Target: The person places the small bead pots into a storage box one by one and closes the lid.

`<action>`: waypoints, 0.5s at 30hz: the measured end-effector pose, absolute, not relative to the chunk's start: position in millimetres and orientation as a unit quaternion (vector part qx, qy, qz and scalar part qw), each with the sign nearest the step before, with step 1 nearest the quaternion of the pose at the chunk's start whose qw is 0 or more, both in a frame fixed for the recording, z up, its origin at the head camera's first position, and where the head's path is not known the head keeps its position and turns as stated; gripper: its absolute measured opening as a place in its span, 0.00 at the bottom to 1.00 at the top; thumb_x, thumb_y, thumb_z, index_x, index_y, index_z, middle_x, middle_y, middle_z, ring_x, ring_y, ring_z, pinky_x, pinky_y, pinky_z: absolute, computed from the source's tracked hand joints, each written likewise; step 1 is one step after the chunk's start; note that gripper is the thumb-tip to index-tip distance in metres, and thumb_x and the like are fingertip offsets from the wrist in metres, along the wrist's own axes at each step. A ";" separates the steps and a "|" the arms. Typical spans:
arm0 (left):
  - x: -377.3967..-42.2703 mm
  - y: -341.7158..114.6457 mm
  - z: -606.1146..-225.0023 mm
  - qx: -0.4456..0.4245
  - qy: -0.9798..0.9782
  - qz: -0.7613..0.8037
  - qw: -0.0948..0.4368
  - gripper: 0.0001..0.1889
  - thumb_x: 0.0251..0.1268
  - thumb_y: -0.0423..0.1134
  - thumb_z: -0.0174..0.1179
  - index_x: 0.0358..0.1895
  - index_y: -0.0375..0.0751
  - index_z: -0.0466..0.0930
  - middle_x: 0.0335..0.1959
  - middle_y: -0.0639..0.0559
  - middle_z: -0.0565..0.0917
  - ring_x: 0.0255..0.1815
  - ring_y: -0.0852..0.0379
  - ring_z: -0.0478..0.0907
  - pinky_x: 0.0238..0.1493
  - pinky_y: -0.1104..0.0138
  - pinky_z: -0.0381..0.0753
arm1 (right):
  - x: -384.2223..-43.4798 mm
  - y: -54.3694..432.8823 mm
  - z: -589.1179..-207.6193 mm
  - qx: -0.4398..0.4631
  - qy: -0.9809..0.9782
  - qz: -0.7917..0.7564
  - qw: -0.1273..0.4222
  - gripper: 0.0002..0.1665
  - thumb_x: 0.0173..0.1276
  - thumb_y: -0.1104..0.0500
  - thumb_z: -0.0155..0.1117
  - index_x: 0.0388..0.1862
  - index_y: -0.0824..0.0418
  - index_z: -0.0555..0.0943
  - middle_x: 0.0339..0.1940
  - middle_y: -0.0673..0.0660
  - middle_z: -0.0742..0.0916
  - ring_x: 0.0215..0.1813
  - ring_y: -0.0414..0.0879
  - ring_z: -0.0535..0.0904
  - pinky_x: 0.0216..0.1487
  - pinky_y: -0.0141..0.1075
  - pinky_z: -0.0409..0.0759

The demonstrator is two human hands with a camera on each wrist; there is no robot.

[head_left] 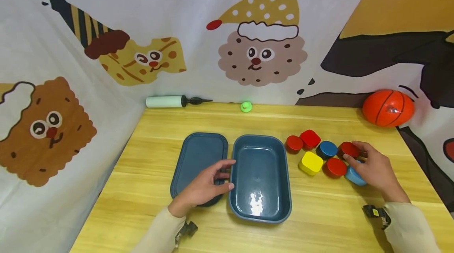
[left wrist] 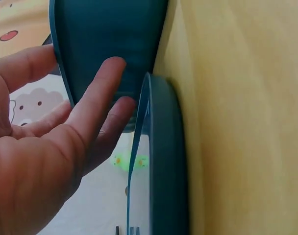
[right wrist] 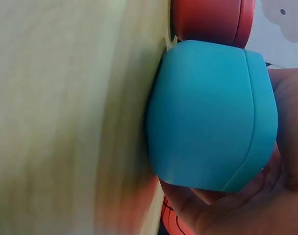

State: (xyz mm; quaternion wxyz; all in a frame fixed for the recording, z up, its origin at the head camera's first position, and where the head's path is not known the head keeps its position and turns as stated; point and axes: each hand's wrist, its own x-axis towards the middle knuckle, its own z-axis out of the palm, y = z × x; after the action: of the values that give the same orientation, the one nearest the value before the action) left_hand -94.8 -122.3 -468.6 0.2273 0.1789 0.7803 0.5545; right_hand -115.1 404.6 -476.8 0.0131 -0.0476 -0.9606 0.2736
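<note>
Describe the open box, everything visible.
The box is blue-grey, a rounded rectangle with a thin rim, smooth and glossy like plastic; light glints off its floor. It sits upright and empty on the table, long sides running away from the person, between the lid and yellow block. The left hand is at its left rim; contact is unclear.

- Readable text, brands, numbers, signs: none, all three views.
- Orange-red ball (head_left: 388,108), head view: small pale mark between the black lines; print or glare, can't tell, not legible.
- Black device (head_left: 371,211) at the right sleeve cuff (head_left: 399,215): small yellow patch, maybe a label; too small to read.
</note>
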 end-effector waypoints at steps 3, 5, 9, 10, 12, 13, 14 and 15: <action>-95.6 -119.5 -471.1 0.170 0.748 0.591 0.250 0.35 0.75 0.38 0.66 0.82 0.49 0.64 0.77 0.38 0.70 0.74 0.35 0.74 0.62 0.50 0.85 | -116.7 405.0 -476.1 -0.063 -0.958 0.278 0.010 0.46 0.78 0.42 0.65 0.78 0.74 0.64 0.68 0.81 0.76 0.63 0.79 0.76 0.57 0.73 0.77; -95.5 -117.8 -473.0 0.165 0.726 0.613 0.265 0.36 0.76 0.36 0.65 0.83 0.47 0.62 0.78 0.36 0.68 0.75 0.33 0.72 0.57 0.54 0.88 | -116.5 405.5 -475.7 -0.069 -0.958 0.278 0.010 0.46 0.79 0.42 0.64 0.79 0.73 0.64 0.69 0.81 0.76 0.63 0.78 0.76 0.57 0.72 0.77; -93.8 -116.3 -475.6 0.153 0.705 0.634 0.278 0.36 0.76 0.34 0.64 0.83 0.47 0.61 0.79 0.35 0.65 0.76 0.32 0.70 0.53 0.58 0.89 | -114.1 405.9 -473.0 -0.077 -0.956 0.284 0.022 0.46 0.78 0.42 0.64 0.79 0.72 0.65 0.69 0.80 0.76 0.62 0.78 0.77 0.53 0.67 0.81; -93.4 -116.4 -476.0 0.150 0.704 0.636 0.279 0.36 0.76 0.34 0.64 0.83 0.47 0.61 0.79 0.36 0.65 0.76 0.32 0.70 0.53 0.58 0.89 | -113.3 405.8 -471.7 -0.078 -0.955 0.285 0.028 0.46 0.78 0.42 0.64 0.79 0.72 0.65 0.69 0.80 0.76 0.62 0.78 0.78 0.52 0.64 0.84; -92.8 -116.7 -476.5 0.146 0.702 0.639 0.279 0.36 0.76 0.33 0.63 0.83 0.47 0.61 0.79 0.36 0.65 0.77 0.32 0.69 0.53 0.57 0.89 | -112.2 404.3 -467.8 -0.082 -0.953 0.289 0.042 0.46 0.78 0.42 0.65 0.79 0.72 0.65 0.68 0.80 0.77 0.61 0.78 0.79 0.48 0.52 0.88; -92.8 -117.0 -476.7 0.145 0.701 0.640 0.279 0.36 0.76 0.33 0.63 0.83 0.48 0.61 0.79 0.36 0.65 0.77 0.32 0.69 0.53 0.57 0.89 | -111.9 402.7 -465.4 -0.084 -0.952 0.291 0.049 0.46 0.78 0.42 0.65 0.79 0.71 0.66 0.68 0.80 0.77 0.60 0.78 0.80 0.44 0.43 0.89; -93.0 -117.2 -477.0 0.145 0.701 0.640 0.278 0.36 0.76 0.33 0.64 0.83 0.48 0.61 0.79 0.36 0.65 0.77 0.31 0.69 0.53 0.56 0.89 | -111.8 400.9 -462.8 -0.085 -0.951 0.292 0.057 0.46 0.77 0.42 0.66 0.79 0.71 0.66 0.67 0.79 0.78 0.60 0.77 0.80 0.41 0.33 0.88; -93.2 -117.4 -476.9 0.145 0.701 0.640 0.278 0.37 0.76 0.33 0.64 0.83 0.48 0.60 0.79 0.35 0.65 0.77 0.31 0.69 0.53 0.56 0.89 | -112.1 398.8 -460.1 -0.085 -0.950 0.293 0.063 0.46 0.77 0.42 0.66 0.79 0.71 0.66 0.67 0.78 0.79 0.60 0.76 0.80 0.37 0.26 0.85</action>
State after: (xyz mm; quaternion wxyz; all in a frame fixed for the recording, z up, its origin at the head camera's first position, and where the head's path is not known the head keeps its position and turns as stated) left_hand -93.2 -117.4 -476.9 0.2779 0.1448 0.7012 0.6404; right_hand -112.1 398.8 -460.1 0.0631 -0.0850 -0.9503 0.2927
